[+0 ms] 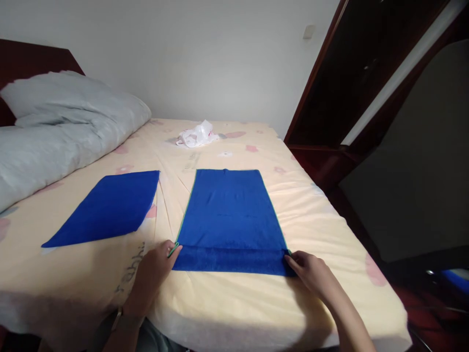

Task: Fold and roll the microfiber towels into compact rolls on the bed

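A blue cloth (234, 210) with green edging lies spread on the bed, its near edge turned over into a narrow strip across the front. My left hand (161, 259) pinches the left side of that strip, where a bit of green edging sticks out between the fingers. On the opposite side, my right hand (308, 269) grips the right corner of the same strip between thumb and fingers. To the left lies a second blue cloth (110, 208), flat and apart from both hands.
The bed (256, 313) has a cream sheet with pink patterns. A crumpled white plastic bag (199, 134) sits toward the wall. A grey quilt (73, 117) is heaped at the left by the dark headboard (36, 58). Past the bed's right edge stands dark wooden furniture (348, 63).
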Action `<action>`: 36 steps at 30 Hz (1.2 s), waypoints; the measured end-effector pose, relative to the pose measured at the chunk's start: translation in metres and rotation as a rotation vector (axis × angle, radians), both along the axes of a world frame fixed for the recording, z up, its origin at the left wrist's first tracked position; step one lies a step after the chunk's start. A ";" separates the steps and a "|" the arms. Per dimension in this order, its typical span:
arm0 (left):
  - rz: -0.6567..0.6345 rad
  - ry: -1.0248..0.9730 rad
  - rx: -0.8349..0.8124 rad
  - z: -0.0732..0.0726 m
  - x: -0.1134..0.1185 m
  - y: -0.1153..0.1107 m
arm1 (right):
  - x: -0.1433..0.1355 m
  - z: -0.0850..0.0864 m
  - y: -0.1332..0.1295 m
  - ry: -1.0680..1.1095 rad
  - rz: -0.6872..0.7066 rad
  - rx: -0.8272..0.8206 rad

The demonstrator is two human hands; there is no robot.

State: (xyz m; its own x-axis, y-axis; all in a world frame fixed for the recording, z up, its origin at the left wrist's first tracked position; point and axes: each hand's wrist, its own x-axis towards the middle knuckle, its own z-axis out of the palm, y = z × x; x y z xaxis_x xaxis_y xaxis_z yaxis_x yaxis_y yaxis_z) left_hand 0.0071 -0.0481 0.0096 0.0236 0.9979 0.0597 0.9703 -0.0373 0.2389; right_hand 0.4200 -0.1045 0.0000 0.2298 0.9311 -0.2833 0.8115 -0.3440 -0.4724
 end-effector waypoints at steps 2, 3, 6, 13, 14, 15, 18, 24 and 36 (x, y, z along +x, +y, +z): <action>0.011 0.060 -0.012 0.001 0.000 -0.001 | 0.002 -0.002 0.000 -0.007 -0.017 -0.013; 0.013 0.087 -0.013 0.001 -0.001 -0.002 | 0.002 -0.002 0.000 -0.016 -0.031 -0.017; -0.002 0.156 -0.003 0.002 -0.001 -0.004 | 0.001 0.001 -0.002 -0.056 -0.068 -0.024; 0.018 0.340 0.034 0.003 0.003 -0.008 | 0.003 0.010 -0.007 -0.093 -0.047 -0.023; 0.020 0.338 0.033 0.003 0.004 -0.008 | 0.004 0.009 -0.007 -0.094 -0.043 -0.021; 0.020 0.330 0.030 0.003 0.005 -0.008 | 0.005 0.008 -0.007 -0.097 -0.041 -0.017; 0.015 0.297 0.027 0.002 0.004 -0.007 | 0.008 0.005 -0.007 -0.098 -0.034 -0.006; -0.052 0.169 0.215 0.004 -0.008 -0.005 | 0.015 0.010 -0.012 -0.107 -0.045 -0.024; -0.703 0.045 0.146 -0.022 0.006 -0.003 | -0.045 0.009 -0.006 -0.005 0.592 0.367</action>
